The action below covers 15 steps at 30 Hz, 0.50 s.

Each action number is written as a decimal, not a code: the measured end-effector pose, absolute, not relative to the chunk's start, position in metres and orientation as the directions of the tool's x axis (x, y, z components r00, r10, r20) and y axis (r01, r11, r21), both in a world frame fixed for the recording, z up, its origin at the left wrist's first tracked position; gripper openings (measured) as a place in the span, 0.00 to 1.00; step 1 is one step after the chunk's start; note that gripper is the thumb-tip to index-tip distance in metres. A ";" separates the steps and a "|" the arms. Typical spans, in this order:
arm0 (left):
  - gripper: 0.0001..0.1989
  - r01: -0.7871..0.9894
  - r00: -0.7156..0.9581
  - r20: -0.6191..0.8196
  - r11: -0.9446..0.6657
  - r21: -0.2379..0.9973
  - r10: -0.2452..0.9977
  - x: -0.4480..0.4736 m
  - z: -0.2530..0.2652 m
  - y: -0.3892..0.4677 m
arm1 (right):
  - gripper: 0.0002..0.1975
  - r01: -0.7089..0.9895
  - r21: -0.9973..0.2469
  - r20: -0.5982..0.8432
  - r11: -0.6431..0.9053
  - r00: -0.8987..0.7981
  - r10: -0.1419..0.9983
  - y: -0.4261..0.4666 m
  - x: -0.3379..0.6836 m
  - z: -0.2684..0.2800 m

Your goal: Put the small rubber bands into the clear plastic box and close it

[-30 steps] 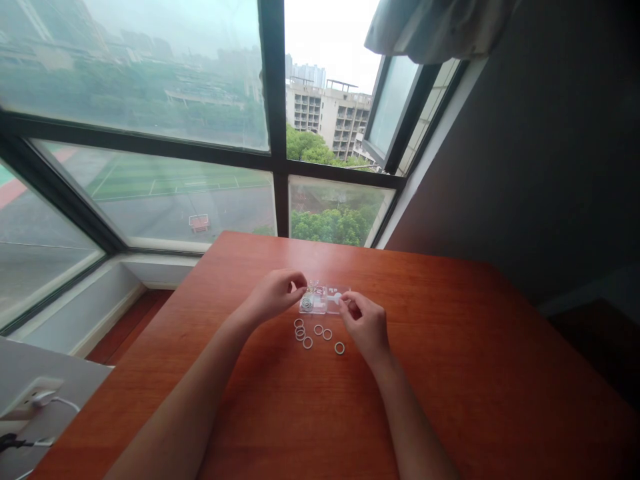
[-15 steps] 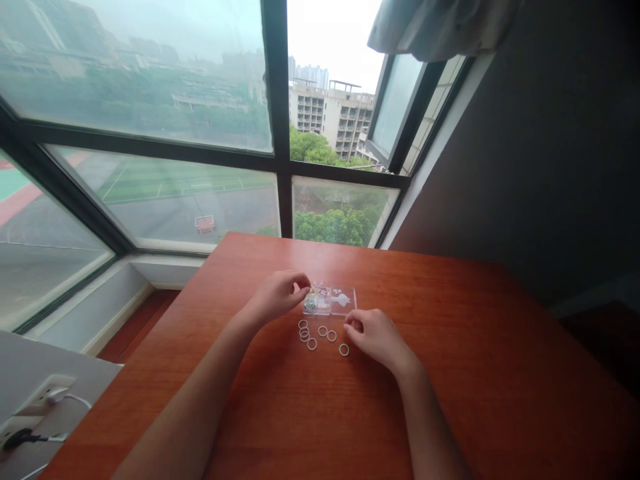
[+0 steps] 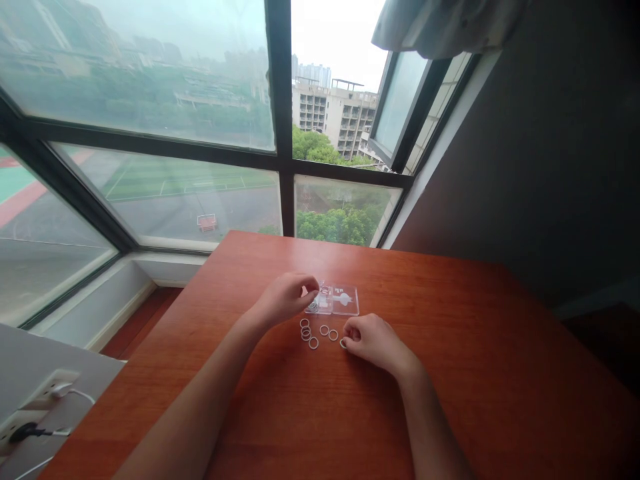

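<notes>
A clear plastic box [image 3: 325,309] lies on the table with its lid [image 3: 351,301] folded open to the right. Small rings and other small pieces sit in its compartments. My left hand [image 3: 290,297] is over the box's left side, thumb and fingertips drawn together; anything between them is too small to make out. My right hand [image 3: 375,340] rests lower right, its curled thumb and fingers on a pale ring [image 3: 343,343], which they partly cover. Several more pale rings lie loose in front of the box, among them one ring [image 3: 313,343] nearest me and one ring [image 3: 333,335] towards my right hand.
The reddish-brown wooden table [image 3: 300,413] reaches up to the windows. Dark window frames [image 3: 285,133] stand behind its far edge. At lower left, a wall socket [image 3: 50,390] has plugs and cables in it. A dark wall is on the right.
My left hand has shifted slightly right over the box, covering more of its left side. The fingers of my right hand have come down onto the nearby ring.
</notes>
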<state>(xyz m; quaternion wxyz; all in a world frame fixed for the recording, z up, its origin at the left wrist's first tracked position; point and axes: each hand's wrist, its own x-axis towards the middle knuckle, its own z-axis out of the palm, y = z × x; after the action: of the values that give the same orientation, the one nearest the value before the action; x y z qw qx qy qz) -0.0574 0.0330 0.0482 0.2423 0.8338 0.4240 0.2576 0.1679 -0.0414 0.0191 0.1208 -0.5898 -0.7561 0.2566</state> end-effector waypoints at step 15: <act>0.12 0.444 0.619 0.160 -0.510 0.737 0.769 -0.037 0.045 0.024 | 0.06 0.777 -0.575 0.353 0.257 -0.049 0.934 -0.030 0.160 0.011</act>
<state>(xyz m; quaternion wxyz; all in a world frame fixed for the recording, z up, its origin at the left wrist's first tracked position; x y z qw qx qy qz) -0.0367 0.0241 0.0446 0.3359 0.8346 0.3633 0.2422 0.1595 -0.0299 0.0115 0.3430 -0.5984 -0.7149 0.1148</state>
